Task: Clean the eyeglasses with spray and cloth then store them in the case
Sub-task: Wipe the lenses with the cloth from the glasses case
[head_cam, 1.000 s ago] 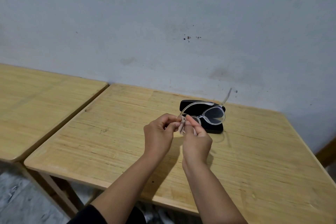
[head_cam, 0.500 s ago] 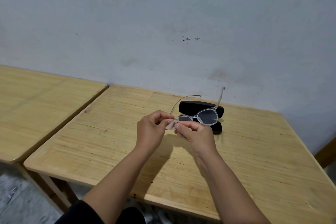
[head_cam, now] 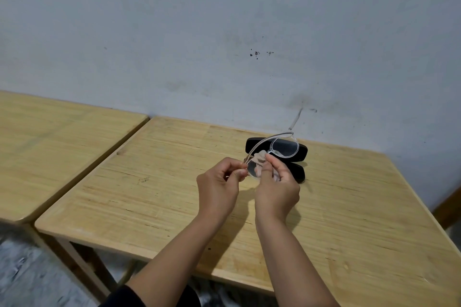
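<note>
Head view: wiping step in hand; spray bottle not in view, and whether the lenses have been sprayed cannot be told.

Wall: painted, pale grey, matt, with a few dark specks and smudges.

Table: light wood with straight grain, rounded corners, flat top. A second table of the same wood stands just beside it on the left, a narrow gap between them.

Case: black, hard-shelled, oblong with rounded ends, lying open near the table's far edge, behind the hands. Its inside is not visible.

Left hand: fingers curled, pinching the glasses at the left end of the frame, near the hinge.

Right hand: thumb and fingers curled, pinching the cloth against the left lens.

Glasses: clear plastic frame, rounded lenses, thin arms unfolded, one pointing up toward the wall. They are held in the air above the table, in front of the case, touching neither.

Cloth: small, soft, pale pinkish-beige, with a zigzag-cut edge, bunched over the lens.

Judgement: task about midway. The right lens appears untouched by the cloth at this moment. The next move calls for shifting the cloth to that lens with light pressure, then folding both arms before the glasses go into the case.
</note>
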Demonstrator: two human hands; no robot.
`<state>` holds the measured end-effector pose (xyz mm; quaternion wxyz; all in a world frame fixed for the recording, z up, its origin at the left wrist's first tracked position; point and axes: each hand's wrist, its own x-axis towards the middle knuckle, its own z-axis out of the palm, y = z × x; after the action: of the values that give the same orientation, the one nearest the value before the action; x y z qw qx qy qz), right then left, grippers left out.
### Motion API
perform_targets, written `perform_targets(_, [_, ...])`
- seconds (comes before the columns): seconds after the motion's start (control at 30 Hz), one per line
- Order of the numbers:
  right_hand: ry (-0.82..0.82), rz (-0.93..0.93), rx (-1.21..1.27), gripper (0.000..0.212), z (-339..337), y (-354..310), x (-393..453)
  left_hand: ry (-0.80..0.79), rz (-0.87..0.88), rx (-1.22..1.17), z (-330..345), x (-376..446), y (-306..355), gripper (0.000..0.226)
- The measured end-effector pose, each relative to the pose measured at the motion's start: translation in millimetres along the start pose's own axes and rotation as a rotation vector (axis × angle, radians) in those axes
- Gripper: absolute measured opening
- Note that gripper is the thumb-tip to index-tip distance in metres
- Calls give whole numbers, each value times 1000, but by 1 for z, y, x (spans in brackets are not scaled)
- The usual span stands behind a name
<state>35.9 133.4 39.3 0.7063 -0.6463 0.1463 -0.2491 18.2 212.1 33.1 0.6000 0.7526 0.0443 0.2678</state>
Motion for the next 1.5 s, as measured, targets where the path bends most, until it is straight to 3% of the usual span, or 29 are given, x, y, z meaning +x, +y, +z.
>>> perform_targets(0.3, [-249,-153,-243,22,-9,1,10,-19,15,21,-2,6,1,24])
perform_targets(0.57, [-639,89,-176,26,-18,-2,21,-39,-7,3,-12,14,0,23])
perform_targets(0.67, [-739,97,-187,17,-22,-14,21,-35,-8,26,-16,17,-2,22])
perform_targets(0.77, [-816,69,-259,25,-26,-20,22,-38,-21,32,-19,19,-3,20])
perform_targets(0.87, [-743,38,-345,24,-26,-21,23,-25,-38,30,-19,18,-3,16])
perform_targets(1.0, [-409,7,-344,17,-21,-14,13,-5,-45,33,-16,13,-3,20])
perform_targets(1.13, [-66,57,-53,17,-8,-4,-12,-8,-22,22,-6,2,-1,23])
perform_targets(1.2, [7,117,116,18,-4,-3,-16,-23,-13,8,0,-4,1,24])
perform_targets(1.3, [-72,135,148,21,-4,-2,-11,-39,-1,-2,0,-6,3,30])
perform_targets(1.5, [-495,145,14,23,-13,-5,1,-20,66,44,-14,5,3,26])
